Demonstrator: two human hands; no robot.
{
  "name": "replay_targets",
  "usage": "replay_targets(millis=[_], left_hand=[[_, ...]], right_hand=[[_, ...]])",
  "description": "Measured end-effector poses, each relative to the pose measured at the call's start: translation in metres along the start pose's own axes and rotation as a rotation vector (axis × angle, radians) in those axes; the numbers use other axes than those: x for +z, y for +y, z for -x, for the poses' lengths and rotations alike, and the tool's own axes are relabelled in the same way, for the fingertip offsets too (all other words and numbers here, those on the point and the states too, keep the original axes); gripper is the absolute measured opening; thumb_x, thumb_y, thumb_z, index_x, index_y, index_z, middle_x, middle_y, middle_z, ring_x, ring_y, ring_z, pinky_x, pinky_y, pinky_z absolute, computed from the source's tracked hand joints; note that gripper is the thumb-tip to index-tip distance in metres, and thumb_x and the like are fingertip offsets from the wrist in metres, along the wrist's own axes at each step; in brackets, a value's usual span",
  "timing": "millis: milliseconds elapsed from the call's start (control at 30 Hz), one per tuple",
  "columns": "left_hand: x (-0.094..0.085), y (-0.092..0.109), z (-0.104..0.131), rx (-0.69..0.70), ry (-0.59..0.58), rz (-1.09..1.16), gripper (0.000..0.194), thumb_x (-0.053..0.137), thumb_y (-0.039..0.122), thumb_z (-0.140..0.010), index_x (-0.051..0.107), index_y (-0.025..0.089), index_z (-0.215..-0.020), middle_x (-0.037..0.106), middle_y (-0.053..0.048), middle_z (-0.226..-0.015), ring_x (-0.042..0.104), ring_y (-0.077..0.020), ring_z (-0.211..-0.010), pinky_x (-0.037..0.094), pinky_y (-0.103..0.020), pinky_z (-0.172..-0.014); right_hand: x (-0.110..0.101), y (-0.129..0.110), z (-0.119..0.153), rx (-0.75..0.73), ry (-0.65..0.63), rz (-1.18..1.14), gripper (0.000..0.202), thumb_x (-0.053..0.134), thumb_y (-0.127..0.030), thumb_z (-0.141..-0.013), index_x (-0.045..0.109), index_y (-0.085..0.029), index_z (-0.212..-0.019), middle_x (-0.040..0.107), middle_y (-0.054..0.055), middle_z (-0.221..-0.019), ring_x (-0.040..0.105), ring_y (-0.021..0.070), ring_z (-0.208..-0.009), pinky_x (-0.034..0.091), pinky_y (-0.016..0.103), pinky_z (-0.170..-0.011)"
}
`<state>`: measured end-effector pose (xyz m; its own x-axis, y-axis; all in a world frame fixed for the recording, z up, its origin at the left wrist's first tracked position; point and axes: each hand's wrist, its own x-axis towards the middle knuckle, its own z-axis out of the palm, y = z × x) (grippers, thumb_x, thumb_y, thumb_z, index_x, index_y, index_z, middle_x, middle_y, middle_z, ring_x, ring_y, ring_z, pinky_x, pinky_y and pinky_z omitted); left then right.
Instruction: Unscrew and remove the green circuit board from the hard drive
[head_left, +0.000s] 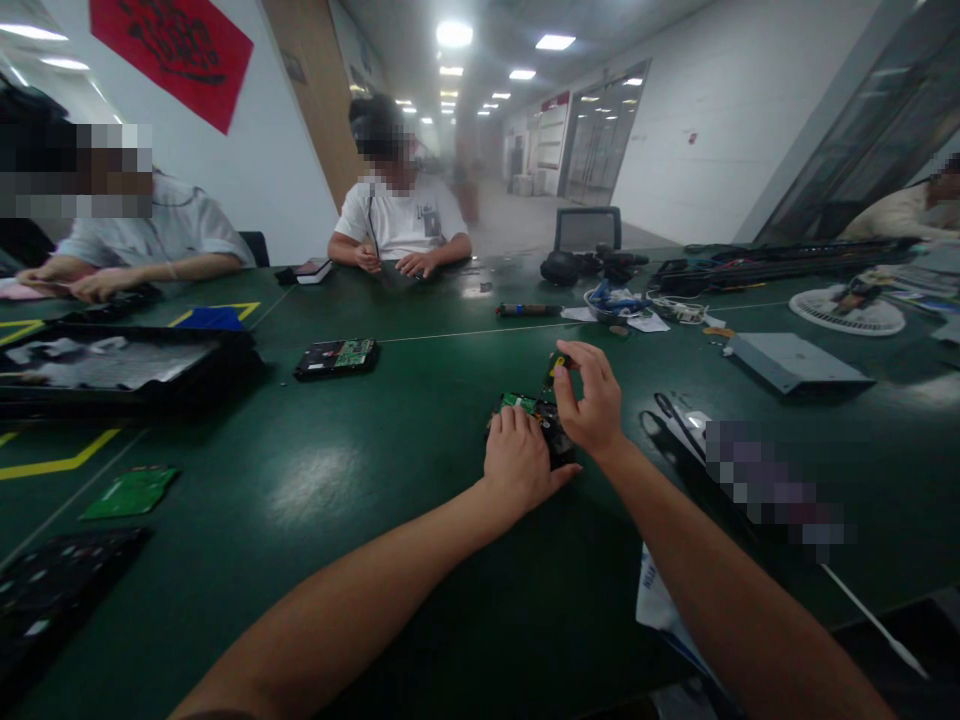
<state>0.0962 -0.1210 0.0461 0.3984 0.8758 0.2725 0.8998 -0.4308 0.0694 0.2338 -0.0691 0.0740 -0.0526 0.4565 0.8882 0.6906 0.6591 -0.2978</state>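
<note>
A black device with a green circuit board [558,442] lies on the green table in front of me. My left hand [519,455] rests over its near left part, fingers bent onto the board and thumb stretched along the near edge. Above the device's far right side, my right hand [591,400] pinches a small black and yellow tool [553,368] between thumb and fingers. The tool's lower end points down toward the device; whether it touches is too small to tell.
Another drive-like device [337,358] lies left of centre, with a green board [130,493] farther left. A grey metal box [799,362] and cables [619,300] lie to the right. People sit across the green table [420,450].
</note>
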Motion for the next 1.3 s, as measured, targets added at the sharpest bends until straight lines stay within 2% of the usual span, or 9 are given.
replay_targets(millis=[133, 267, 433, 567, 700, 867, 1033, 1167, 1300], left_hand=[[0.002, -0.001, 0.001, 0.012, 0.039, 0.022, 0.089, 0.054, 0.078, -0.08, 0.062, 0.0, -0.123, 0.059, -0.03, -0.121, 0.05, -0.0447, -0.116, 0.039, -0.055, -0.103], [0.004, -0.002, 0.002, 0.025, 0.071, 0.056, 0.083, 0.058, 0.074, -0.079, 0.061, 0.005, -0.124, 0.059, -0.027, -0.123, 0.049, -0.0445, -0.117, 0.037, -0.056, -0.105], [0.005, -0.006, 0.003, 0.045, 0.096, 0.081, 0.079, 0.058, 0.072, -0.077, 0.061, 0.007, -0.121, 0.059, -0.025, -0.12, 0.049, -0.0438, -0.115, 0.039, -0.058, -0.103], [0.004, -0.012, 0.006, 0.078, 0.1, 0.115, 0.071, 0.062, 0.069, -0.077, 0.062, 0.011, -0.118, 0.061, -0.022, -0.115, 0.05, -0.0424, -0.113, 0.039, -0.058, -0.103], [0.004, -0.032, 0.01, 0.179, 0.081, 0.191, 0.074, 0.067, 0.066, -0.075, 0.06, 0.011, -0.123, 0.06, -0.022, -0.12, 0.05, -0.0432, -0.117, 0.039, -0.06, -0.105], [0.004, -0.079, 0.013, 0.364, 0.07, 0.407, 0.087, 0.066, 0.07, -0.08, 0.045, 0.016, -0.147, 0.05, -0.019, -0.145, 0.042, -0.0394, -0.138, 0.035, -0.057, -0.117], [0.007, -0.1, 0.01, 0.31, 0.078, 0.598, 0.062, 0.059, 0.054, -0.095, 0.048, 0.019, -0.144, 0.053, -0.015, -0.142, 0.05, -0.0293, -0.133, 0.044, -0.048, -0.115], [0.008, -0.094, 0.012, 0.279, 0.12, 0.488, 0.05, 0.056, 0.044, -0.097, 0.055, 0.018, -0.14, 0.053, -0.015, -0.143, 0.048, -0.029, -0.136, 0.041, -0.048, -0.117], [0.006, -0.091, 0.015, 0.189, 0.143, 0.341, 0.053, 0.061, 0.049, -0.093, 0.059, 0.02, -0.137, 0.053, -0.013, -0.146, 0.039, -0.0336, -0.142, 0.034, -0.054, -0.12]], right_hand=[[0.002, 0.002, 0.002, 0.025, -0.034, -0.047, 0.037, 0.053, -0.025, -0.1, 0.055, -0.026, -0.138, 0.066, 0.011, -0.124, 0.065, 0.0258, -0.113, 0.059, 0.047, -0.096], [0.001, 0.001, 0.002, 0.031, -0.024, -0.013, 0.037, 0.059, -0.029, -0.098, 0.058, -0.027, -0.135, 0.065, 0.011, -0.117, 0.064, 0.0262, -0.109, 0.06, 0.047, -0.092], [0.004, 0.002, 0.004, 0.045, -0.081, -0.021, 0.044, 0.047, -0.028, -0.103, 0.048, -0.028, -0.147, 0.063, 0.011, -0.133, 0.064, 0.0267, -0.114, 0.058, 0.049, -0.097], [0.005, 0.003, 0.005, 0.031, -0.076, -0.003, 0.044, 0.051, -0.029, -0.101, 0.049, -0.028, -0.145, 0.064, 0.011, -0.128, 0.064, 0.0276, -0.113, 0.058, 0.05, -0.097], [0.004, 0.001, 0.004, 0.016, -0.06, -0.005, 0.044, 0.059, -0.03, -0.098, 0.053, -0.028, -0.141, 0.066, 0.011, -0.122, 0.066, 0.0268, -0.108, 0.058, 0.049, -0.095], [0.004, 0.003, 0.007, 0.057, -0.084, -0.057, 0.044, 0.052, -0.029, -0.101, 0.048, -0.027, -0.145, 0.066, 0.011, -0.131, 0.068, 0.0261, -0.113, 0.058, 0.048, -0.098], [0.005, 0.004, 0.008, 0.078, -0.065, -0.034, 0.042, 0.05, -0.031, -0.103, 0.049, -0.027, -0.144, 0.067, 0.01, -0.129, 0.068, 0.0254, -0.112, 0.058, 0.047, -0.098], [0.002, 0.0, 0.006, 0.04, -0.044, 0.01, 0.041, 0.058, -0.032, -0.1, 0.053, -0.028, -0.14, 0.067, 0.01, -0.124, 0.067, 0.0247, -0.107, 0.058, 0.046, -0.097], [0.002, 0.001, 0.006, 0.062, -0.049, 0.005, 0.041, 0.05, -0.03, -0.103, 0.05, -0.027, -0.143, 0.065, 0.011, -0.131, 0.066, 0.026, -0.114, 0.056, 0.05, -0.101]])
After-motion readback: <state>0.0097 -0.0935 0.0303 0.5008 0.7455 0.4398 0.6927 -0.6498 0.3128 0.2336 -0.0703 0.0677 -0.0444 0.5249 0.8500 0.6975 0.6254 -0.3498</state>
